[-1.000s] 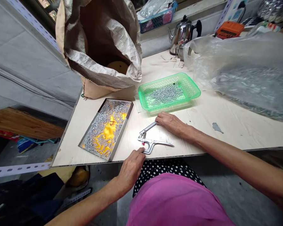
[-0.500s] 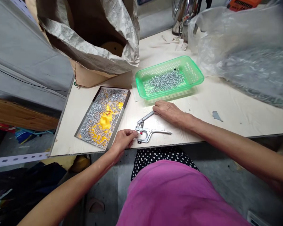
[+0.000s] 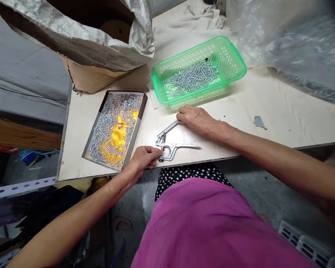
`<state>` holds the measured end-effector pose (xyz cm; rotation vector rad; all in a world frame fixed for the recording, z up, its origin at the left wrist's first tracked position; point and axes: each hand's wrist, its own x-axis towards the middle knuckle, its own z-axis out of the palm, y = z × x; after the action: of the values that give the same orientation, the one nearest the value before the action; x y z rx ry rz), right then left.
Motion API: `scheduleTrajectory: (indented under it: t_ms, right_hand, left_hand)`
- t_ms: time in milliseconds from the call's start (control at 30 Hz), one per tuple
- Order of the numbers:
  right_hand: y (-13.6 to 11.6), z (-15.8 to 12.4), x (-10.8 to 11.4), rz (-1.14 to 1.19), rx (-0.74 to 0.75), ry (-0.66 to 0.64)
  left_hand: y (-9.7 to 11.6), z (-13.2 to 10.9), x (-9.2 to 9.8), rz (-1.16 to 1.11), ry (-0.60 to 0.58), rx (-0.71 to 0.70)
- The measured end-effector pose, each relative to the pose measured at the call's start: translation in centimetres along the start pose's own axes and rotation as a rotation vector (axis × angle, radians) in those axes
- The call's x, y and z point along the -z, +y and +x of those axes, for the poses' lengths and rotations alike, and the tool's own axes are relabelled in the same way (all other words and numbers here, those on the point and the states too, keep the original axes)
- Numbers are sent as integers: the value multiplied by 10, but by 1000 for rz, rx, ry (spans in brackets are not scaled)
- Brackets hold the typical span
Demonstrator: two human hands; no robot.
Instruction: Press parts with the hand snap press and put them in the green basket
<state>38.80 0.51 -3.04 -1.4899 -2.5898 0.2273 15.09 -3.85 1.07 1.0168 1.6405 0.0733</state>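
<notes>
Snap pliers (image 3: 171, 146) lie on the table near its front edge, handles spread apart and a red part showing in the jaw. My right hand (image 3: 197, 119) has its fingers closed round the end of the upper handle. At the jaw, my left hand (image 3: 145, 158) pinches thumb and forefinger together; whatever is between them is too small or hidden to make out. Left of the pliers is a shallow box (image 3: 134, 139) of small metal springs (image 3: 104, 123) over a yellow print. Behind my right hand stands a green plastic basket (image 3: 198, 97) with more such springs (image 3: 192, 76).
A large open paper-lined sack (image 3: 100, 52) stands at the back left. Clear plastic bags (image 3: 296, 48) holding metal pieces fill the back right. A grey scrap (image 3: 259, 122) lies on the table (image 3: 290, 111) at the right. A pale cloth (image 3: 195, 18) lies behind the basket.
The view has shifted, so the table things sit higher in it. My left fingertips have come slightly closer to the pliers' jaw. My right hand stays on the handle.
</notes>
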Motion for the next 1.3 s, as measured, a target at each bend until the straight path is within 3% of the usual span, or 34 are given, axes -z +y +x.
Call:
scheduleTrajectory:
  t_ms: [267, 533, 867, 1300]
  right_hand:
    - [0, 0, 0, 13, -20, -27]
    - [3, 0, -1, 15, 0, -31]
    - [1, -1, 6, -11, -4, -39]
    - [-2, -56, -2, 124, 112, -24]
  left_hand:
    - [2, -2, -4, 53, 27, 4]
    - [13, 2, -5, 123, -33, 48]
    - [9, 4, -5, 105, -69, 47]
    - [0, 3, -3, 97, -108, 21]
